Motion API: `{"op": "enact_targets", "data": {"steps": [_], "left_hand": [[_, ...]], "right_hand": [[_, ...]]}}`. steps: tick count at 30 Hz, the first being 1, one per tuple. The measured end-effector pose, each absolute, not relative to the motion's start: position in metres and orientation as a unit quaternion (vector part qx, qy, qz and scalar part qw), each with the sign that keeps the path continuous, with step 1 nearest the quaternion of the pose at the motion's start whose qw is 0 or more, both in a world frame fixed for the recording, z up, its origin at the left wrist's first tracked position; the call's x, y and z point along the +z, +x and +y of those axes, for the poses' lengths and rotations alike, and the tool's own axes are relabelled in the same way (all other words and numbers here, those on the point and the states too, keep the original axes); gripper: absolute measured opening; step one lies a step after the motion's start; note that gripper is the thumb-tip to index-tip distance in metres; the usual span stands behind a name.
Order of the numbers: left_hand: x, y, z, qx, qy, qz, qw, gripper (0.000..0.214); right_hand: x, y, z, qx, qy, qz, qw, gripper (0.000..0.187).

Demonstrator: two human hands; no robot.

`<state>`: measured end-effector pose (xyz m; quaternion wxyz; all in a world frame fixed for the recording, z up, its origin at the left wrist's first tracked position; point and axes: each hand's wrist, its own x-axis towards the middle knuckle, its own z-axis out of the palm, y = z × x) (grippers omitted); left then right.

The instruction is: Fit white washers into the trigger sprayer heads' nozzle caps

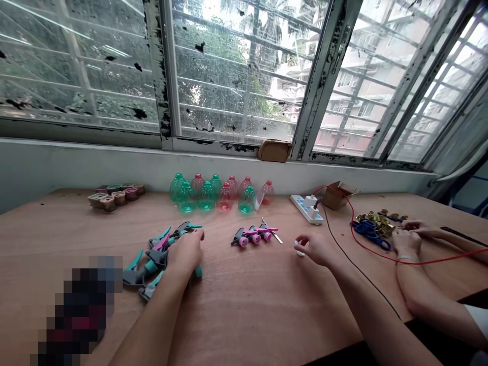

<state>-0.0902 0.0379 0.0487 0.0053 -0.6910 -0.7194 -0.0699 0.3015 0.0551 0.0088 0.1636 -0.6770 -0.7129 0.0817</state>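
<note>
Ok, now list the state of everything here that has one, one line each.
Left hand, resting on teal sprayers
Teal sprayers, lying in a heap
Right hand, fingers at white piece
White piece, under fingertips
Pink sprayers, lying side by side
Bottles, upright in a row
Power strip, plugs inserted
Carton, flaps open
Window, shut

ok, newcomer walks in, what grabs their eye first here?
The row of green and pink plastic bottles along the back of the wooden table stands out first, below the barred window with flaking paint. Next comes the heap of teal-and-grey trigger sprayer heads by the left hand, mid-table. Far right, a red cable curves around a pile of brass and blue parts near a co-worker's hand.
</note>
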Motion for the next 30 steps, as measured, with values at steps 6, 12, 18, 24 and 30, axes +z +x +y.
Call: {"op": "enact_targets", "data": {"steps": [6,12,18,24,30], "left_hand": [[0.054,-0.067,0.028,-0.208,-0.687,-0.683,0.137,0.035],[0.04,-0.036,0.023,-0.265,-0.78,-0.556,0.111,0.031],[0.027,-0.027,0.022,-0.247,-0.792,-0.554,0.068,0.032],[0.02,-0.027,0.024,-0.254,-0.794,-0.549,0.059,0.031],[0.021,-0.023,0.022,-0.246,-0.796,-0.551,0.042,0.031]], "right_hand": [[0.008,0.302,0.061,0.064,-0.715,-0.689,0.099,0.016],[0.001,0.315,0.057,0.079,-0.699,-0.704,0.098,0.019],[0.0,0.319,0.054,0.091,-0.679,-0.721,0.105,0.021],[0.001,0.321,0.051,0.092,-0.672,-0.726,0.114,0.024],[-0.003,0.319,0.051,0.092,-0.669,-0.726,0.128,0.024]]}}
